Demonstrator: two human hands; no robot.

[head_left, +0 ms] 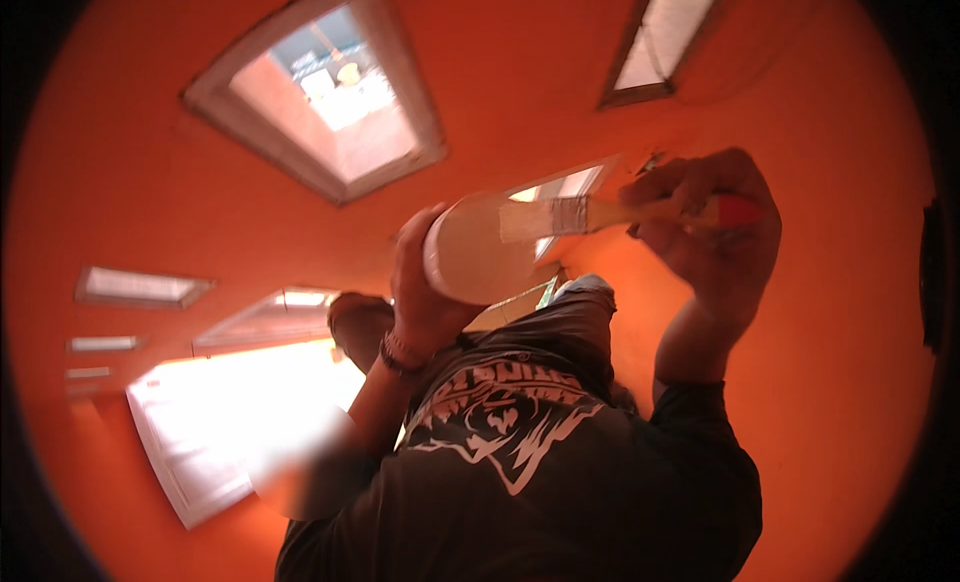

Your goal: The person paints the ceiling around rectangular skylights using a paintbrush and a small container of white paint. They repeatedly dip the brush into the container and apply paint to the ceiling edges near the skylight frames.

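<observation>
A pale, smooth, rounded object (470, 257), perhaps a bowl or jar, is held up in front of my torso. My left hand (425, 287) is closed round its left side and underside; a bracelet circles that wrist. From the right, my right hand (715, 227) pinches the wooden handle of a flat paintbrush (605, 215). The handle's end is red. Metal binds the light bristles, which point left and overlap the pale object, seemingly against its surface. Whether the bristles carry any paint cannot be made out.
Orange wall surfaces (520, 72) surround me. A white-framed opening (425, 147) is at the upper left, and another narrow framed pane (665, 42) at the upper right. A large bright window (165, 452) glares at the lower left. My legs (540, 332) lie beyond the dark shirt.
</observation>
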